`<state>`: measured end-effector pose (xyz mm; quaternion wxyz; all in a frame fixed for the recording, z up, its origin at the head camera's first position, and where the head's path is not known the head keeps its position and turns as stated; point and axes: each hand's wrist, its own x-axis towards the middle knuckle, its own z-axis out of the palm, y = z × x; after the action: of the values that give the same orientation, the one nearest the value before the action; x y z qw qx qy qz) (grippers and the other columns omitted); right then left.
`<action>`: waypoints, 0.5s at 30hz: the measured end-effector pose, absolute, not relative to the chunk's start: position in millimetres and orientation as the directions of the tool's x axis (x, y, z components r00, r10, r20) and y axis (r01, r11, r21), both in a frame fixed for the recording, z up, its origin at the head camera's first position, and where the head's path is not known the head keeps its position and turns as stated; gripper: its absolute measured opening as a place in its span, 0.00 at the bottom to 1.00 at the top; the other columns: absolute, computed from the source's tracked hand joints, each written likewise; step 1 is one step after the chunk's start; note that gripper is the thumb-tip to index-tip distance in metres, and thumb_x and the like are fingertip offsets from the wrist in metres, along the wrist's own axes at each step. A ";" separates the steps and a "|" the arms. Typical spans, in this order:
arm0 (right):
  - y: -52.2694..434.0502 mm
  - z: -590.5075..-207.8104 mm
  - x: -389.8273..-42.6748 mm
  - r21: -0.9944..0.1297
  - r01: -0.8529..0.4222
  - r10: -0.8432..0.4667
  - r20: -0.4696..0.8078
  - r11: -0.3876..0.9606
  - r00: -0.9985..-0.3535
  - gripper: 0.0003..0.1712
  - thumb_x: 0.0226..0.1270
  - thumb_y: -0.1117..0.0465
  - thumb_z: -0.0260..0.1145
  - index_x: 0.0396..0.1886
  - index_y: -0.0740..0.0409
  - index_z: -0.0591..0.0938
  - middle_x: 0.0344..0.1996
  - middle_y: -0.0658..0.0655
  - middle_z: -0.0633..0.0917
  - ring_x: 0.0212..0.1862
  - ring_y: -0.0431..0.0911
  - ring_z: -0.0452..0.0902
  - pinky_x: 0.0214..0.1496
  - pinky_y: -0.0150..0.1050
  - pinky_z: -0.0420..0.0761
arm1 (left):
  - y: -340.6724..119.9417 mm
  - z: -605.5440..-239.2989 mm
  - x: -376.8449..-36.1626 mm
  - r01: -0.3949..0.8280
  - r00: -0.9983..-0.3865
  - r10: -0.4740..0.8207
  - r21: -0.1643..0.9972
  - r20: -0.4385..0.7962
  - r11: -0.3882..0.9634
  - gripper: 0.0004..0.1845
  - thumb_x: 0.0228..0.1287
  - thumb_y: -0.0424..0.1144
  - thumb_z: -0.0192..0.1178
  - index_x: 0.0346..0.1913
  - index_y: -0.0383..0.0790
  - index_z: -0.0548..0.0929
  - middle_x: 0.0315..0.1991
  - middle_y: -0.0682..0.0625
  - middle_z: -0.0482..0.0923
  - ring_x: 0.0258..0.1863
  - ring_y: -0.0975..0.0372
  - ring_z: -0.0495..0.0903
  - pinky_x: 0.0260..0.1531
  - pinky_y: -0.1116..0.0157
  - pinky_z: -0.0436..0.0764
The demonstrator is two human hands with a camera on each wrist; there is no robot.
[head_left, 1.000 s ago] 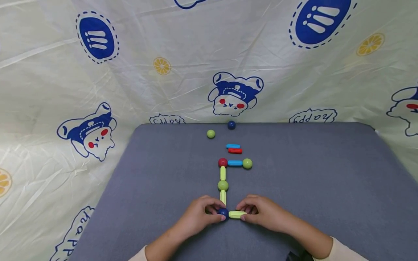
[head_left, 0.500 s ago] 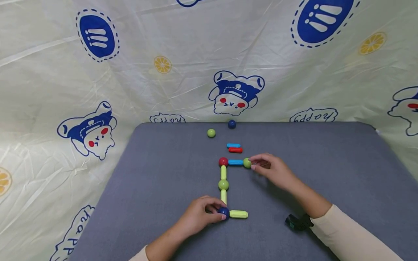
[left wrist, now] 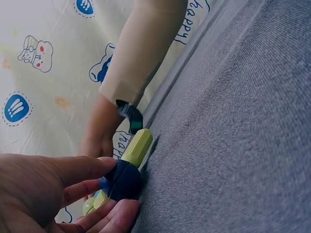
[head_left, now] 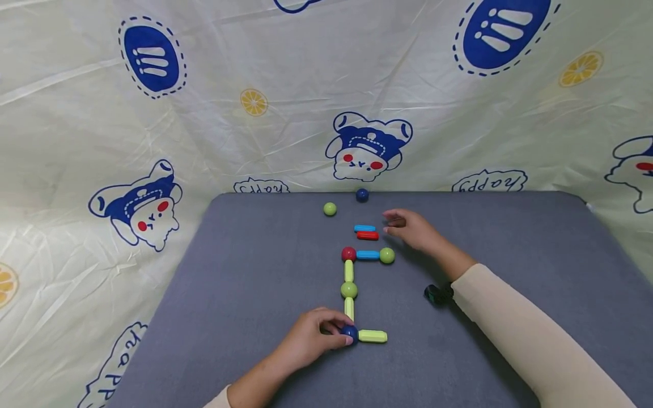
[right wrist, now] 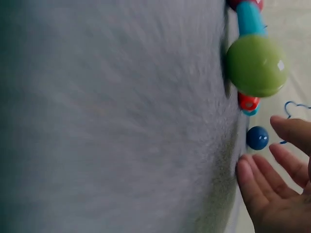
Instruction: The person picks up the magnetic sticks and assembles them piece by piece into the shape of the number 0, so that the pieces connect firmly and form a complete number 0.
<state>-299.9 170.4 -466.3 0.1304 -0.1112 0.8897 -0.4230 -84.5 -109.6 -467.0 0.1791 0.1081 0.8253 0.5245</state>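
Note:
My left hand [head_left: 317, 333] pinches a dark blue ball [left wrist: 125, 180] at the near corner of a joined figure of balls and rods. From that ball a yellow-green rod [head_left: 373, 336] runs right, and another [head_left: 349, 309] runs away to a green ball [head_left: 349, 290]. Beyond it come a further yellow-green rod [head_left: 349, 271], a red ball [head_left: 349, 254], a blue rod [head_left: 368, 255] and a green end ball [head_left: 387, 255]. Holding nothing, my right hand [head_left: 412, 228] hovers with parted fingers just right of a loose red rod [head_left: 367, 236] and a loose blue rod [head_left: 364, 228].
Toward the back of the grey table [head_left: 245, 272] lie a loose green ball [head_left: 330, 209] and a loose dark blue ball [head_left: 362, 195]. A printed sheet [head_left: 285, 141] hangs behind the table's far edge. A black device [head_left: 437, 294] sits at my right wrist.
My right hand has let go of the near yellow-green rod, passed the green end ball and moved away toward the loose rods. The left hand stays on the blue ball.

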 end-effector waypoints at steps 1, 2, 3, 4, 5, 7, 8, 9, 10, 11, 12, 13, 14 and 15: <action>168.4 -467.2 -304.8 -0.790 -0.080 -0.315 -0.147 0.607 -0.937 0.28 0.69 0.56 0.63 0.67 0.54 0.70 0.64 0.60 0.74 0.65 0.57 0.71 0.64 0.56 0.73 | -109.9 -467.2 -84.4 -0.010 -0.913 0.365 0.904 -0.183 0.428 0.12 0.54 0.43 0.72 0.42 0.53 0.87 0.38 0.53 0.80 0.33 0.67 0.79 0.34 0.73 0.77; 166.7 -467.7 -309.3 -0.798 -0.077 -0.324 -0.153 0.598 -0.934 0.29 0.69 0.57 0.63 0.67 0.55 0.70 0.65 0.61 0.74 0.65 0.57 0.71 0.65 0.56 0.73 | -110.1 -467.3 -84.4 -0.010 -0.913 0.365 0.903 -0.183 0.429 0.12 0.53 0.43 0.72 0.42 0.53 0.87 0.38 0.53 0.80 0.33 0.67 0.79 0.34 0.73 0.77; 165.0 -468.2 -313.5 -0.806 -0.067 -0.324 -0.159 0.587 -0.933 0.29 0.69 0.57 0.63 0.67 0.54 0.70 0.65 0.60 0.74 0.65 0.57 0.70 0.65 0.56 0.72 | -110.3 -467.4 -84.5 -0.012 -0.912 0.365 0.903 -0.186 0.430 0.12 0.54 0.43 0.72 0.42 0.54 0.87 0.38 0.53 0.80 0.33 0.68 0.79 0.34 0.73 0.77; 163.5 -468.3 -317.5 -0.813 -0.063 -0.327 -0.161 0.579 -0.931 0.29 0.69 0.57 0.63 0.68 0.54 0.69 0.65 0.60 0.74 0.65 0.57 0.70 0.65 0.56 0.72 | -110.4 -467.5 -84.4 -0.016 -0.912 0.365 0.903 -0.189 0.429 0.12 0.54 0.43 0.72 0.42 0.54 0.87 0.38 0.53 0.80 0.33 0.68 0.79 0.34 0.73 0.77; 162.2 -468.3 -321.3 -0.818 -0.060 -0.327 -0.160 0.573 -0.931 0.29 0.69 0.58 0.64 0.68 0.54 0.69 0.65 0.61 0.74 0.65 0.57 0.70 0.66 0.56 0.72 | -110.5 -467.7 -84.3 -0.018 -0.911 0.365 0.903 -0.191 0.429 0.12 0.54 0.43 0.72 0.42 0.54 0.87 0.39 0.53 0.80 0.33 0.68 0.79 0.34 0.73 0.77; 159.3 -467.8 -328.7 -0.827 -0.055 -0.324 -0.158 0.560 -0.933 0.29 0.69 0.59 0.63 0.68 0.55 0.69 0.64 0.61 0.74 0.65 0.57 0.71 0.66 0.55 0.72 | -110.5 -467.9 -84.5 -0.023 -0.911 0.363 0.903 -0.195 0.428 0.12 0.54 0.43 0.72 0.43 0.54 0.87 0.39 0.53 0.80 0.34 0.67 0.79 0.33 0.72 0.77; 157.9 -467.4 -332.2 -0.825 -0.053 -0.320 -0.159 0.563 -0.934 0.28 0.69 0.59 0.63 0.67 0.55 0.69 0.64 0.61 0.74 0.64 0.56 0.71 0.66 0.55 0.72 | -110.5 -467.9 -84.6 -0.023 -0.912 0.362 0.903 -0.194 0.428 0.12 0.54 0.43 0.72 0.43 0.54 0.87 0.39 0.53 0.80 0.34 0.67 0.79 0.33 0.72 0.77; 156.2 -467.1 -335.7 -0.822 -0.047 -0.313 -0.162 0.568 -0.936 0.28 0.69 0.59 0.63 0.67 0.55 0.69 0.64 0.61 0.74 0.64 0.56 0.71 0.66 0.54 0.72 | -110.5 -468.1 -84.6 -0.023 -0.912 0.362 0.905 -0.194 0.425 0.12 0.54 0.43 0.72 0.43 0.54 0.87 0.39 0.53 0.80 0.34 0.67 0.79 0.33 0.72 0.77; 154.5 -466.9 -339.2 -0.819 -0.047 -0.310 -0.163 0.572 -0.937 0.28 0.69 0.59 0.63 0.67 0.55 0.69 0.64 0.61 0.74 0.64 0.56 0.72 0.65 0.54 0.73 | -110.5 -468.2 -84.6 -0.025 -0.912 0.362 0.905 -0.195 0.425 0.12 0.54 0.43 0.72 0.43 0.54 0.87 0.39 0.53 0.80 0.34 0.67 0.79 0.33 0.72 0.77; 152.5 -466.5 -342.6 -0.814 -0.048 -0.306 -0.163 0.579 -0.938 0.28 0.69 0.59 0.63 0.68 0.55 0.69 0.64 0.61 0.74 0.64 0.56 0.72 0.65 0.54 0.73 | -110.5 -468.1 -84.7 -0.024 -0.912 0.361 0.905 -0.195 0.426 0.12 0.54 0.43 0.72 0.42 0.54 0.87 0.39 0.53 0.80 0.34 0.67 0.79 0.33 0.72 0.77; 150.6 -466.0 -345.9 -0.810 -0.048 -0.306 -0.164 0.584 -0.938 0.28 0.70 0.59 0.62 0.68 0.56 0.68 0.65 0.61 0.73 0.64 0.56 0.71 0.65 0.54 0.73 | -110.6 -468.1 -84.8 -0.026 -0.912 0.361 0.904 -0.197 0.427 0.12 0.54 0.44 0.72 0.42 0.54 0.87 0.39 0.53 0.80 0.34 0.67 0.78 0.33 0.72 0.77; 148.4 -465.4 -349.3 -0.804 -0.050 -0.300 -0.162 0.593 -0.940 0.29 0.70 0.59 0.62 0.68 0.55 0.68 0.65 0.61 0.73 0.64 0.56 0.71 0.64 0.54 0.74 | -110.7 -468.2 -84.8 -0.026 -0.912 0.360 0.905 -0.196 0.425 0.12 0.54 0.44 0.72 0.42 0.54 0.87 0.39 0.53 0.80 0.34 0.67 0.78 0.33 0.72 0.77; 146.3 -464.8 -352.6 -0.797 -0.058 -0.301 -0.158 0.601 -0.941 0.29 0.70 0.59 0.62 0.69 0.55 0.68 0.66 0.61 0.73 0.64 0.56 0.71 0.63 0.54 0.74 | -110.9 -468.1 -85.0 -0.027 -0.912 0.360 0.904 -0.197 0.427 0.12 0.54 0.44 0.72 0.42 0.54 0.87 0.39 0.53 0.80 0.34 0.67 0.78 0.33 0.73 0.77; 144.0 -463.9 -355.7 -0.790 -0.068 -0.304 -0.153 0.609 -0.940 0.30 0.70 0.59 0.62 0.69 0.55 0.67 0.67 0.61 0.72 0.65 0.56 0.71 0.63 0.54 0.75 | -111.1 -468.1 -85.0 -0.027 -0.912 0.360 0.904 -0.197 0.427 0.12 0.54 0.44 0.72 0.42 0.54 0.87 0.39 0.53 0.80 0.34 0.67 0.78 0.33 0.73 0.77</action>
<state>-355.7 144.0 -463.9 0.1371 -0.1049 0.8864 -0.4295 -85.0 -111.1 -468.1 0.1838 0.1010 0.8245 0.5256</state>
